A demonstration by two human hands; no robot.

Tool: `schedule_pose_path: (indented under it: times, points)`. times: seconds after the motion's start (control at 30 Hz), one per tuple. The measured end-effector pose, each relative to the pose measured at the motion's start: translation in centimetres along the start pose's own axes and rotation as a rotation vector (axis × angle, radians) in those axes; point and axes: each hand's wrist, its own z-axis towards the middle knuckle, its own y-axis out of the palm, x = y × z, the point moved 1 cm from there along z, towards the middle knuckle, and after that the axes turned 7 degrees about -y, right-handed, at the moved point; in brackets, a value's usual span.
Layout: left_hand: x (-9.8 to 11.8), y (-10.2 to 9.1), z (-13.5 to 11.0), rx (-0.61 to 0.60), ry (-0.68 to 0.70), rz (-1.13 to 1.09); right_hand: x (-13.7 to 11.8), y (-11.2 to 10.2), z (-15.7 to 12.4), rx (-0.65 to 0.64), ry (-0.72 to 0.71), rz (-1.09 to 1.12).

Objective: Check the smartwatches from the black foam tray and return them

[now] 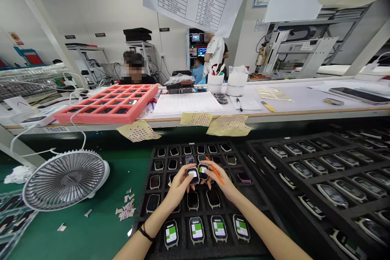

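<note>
My left hand point(180, 182) holds a square smartwatch case point(193, 176), without a strap, its screen lit white and green. In my right hand point(224, 183) is a second lit smartwatch case point(203, 169), side by side with the first. A thin orange stick point(216, 172), perhaps a pen, is also tucked in the right hand's fingers. Both hands are above a black foam tray point(254, 200) with watch cases in its slots. Several cases in the nearest row, such as this watch case point(196, 230), show lit screens; most farther back are dark.
More black trays of watches point(332, 195) stand at the right. A grey fan point(68, 180) and small scattered paper tabs point(126, 209) lie left. The shelf ahead carries a pink foam tray point(134, 118), paper sheets point(187, 103) and a pen cup point(215, 85). Other people are beyond it.
</note>
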Motion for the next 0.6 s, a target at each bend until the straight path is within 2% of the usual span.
schedule_pose_path:
  times: [0.6]
  points:
    - [0.34,0.06,-0.21,0.021,-0.013,0.010,0.25,0.00,-0.02,-0.032,-0.010,-0.003]
